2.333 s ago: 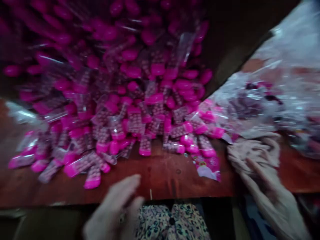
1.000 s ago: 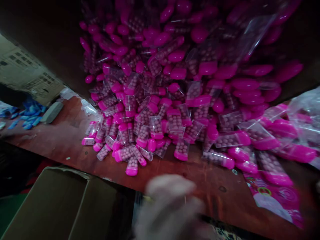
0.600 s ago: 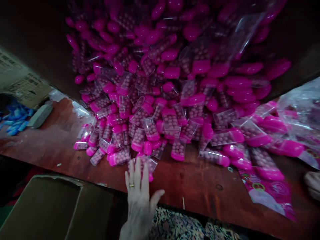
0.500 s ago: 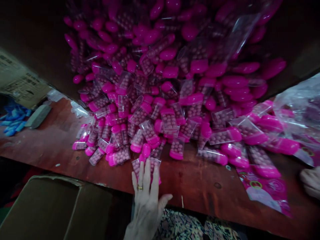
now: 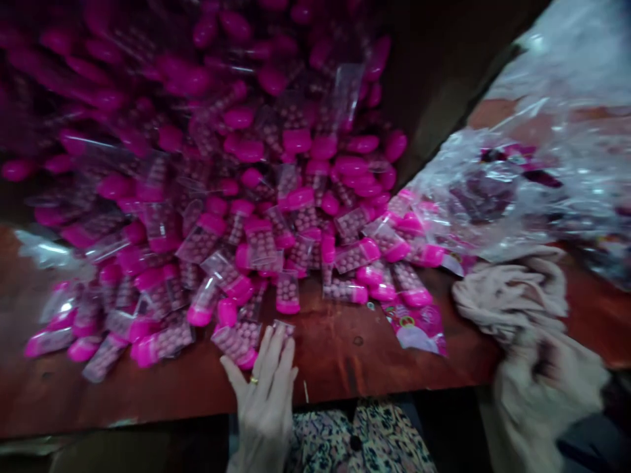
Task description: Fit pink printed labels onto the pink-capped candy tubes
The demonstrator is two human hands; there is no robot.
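A big heap of clear tubes with pink caps [image 5: 236, 197], filled with small pinkish balls, covers the red-brown wooden table [image 5: 340, 358]. My left hand [image 5: 263, 394], a ring on one finger, lies flat with fingers stretched out. Its fingertips rest on the nearest tubes [image 5: 241, 338] at the front of the heap. At the right edge my right hand [image 5: 539, 361] is blurred and wrapped in a beige cloth [image 5: 513, 295]. Its fingers cannot be made out.
A pink printed packet [image 5: 419, 326] lies flat on the table right of the heap. Crumpled clear plastic bags [image 5: 517, 190] pile up at the back right. My patterned clothing [image 5: 355, 443] shows below the table's front edge.
The view has swung right, so the plastic bags and cloth are back in sight. My left hand stays flat on the front tubes. My right hand is down at the table edge with the cloth.
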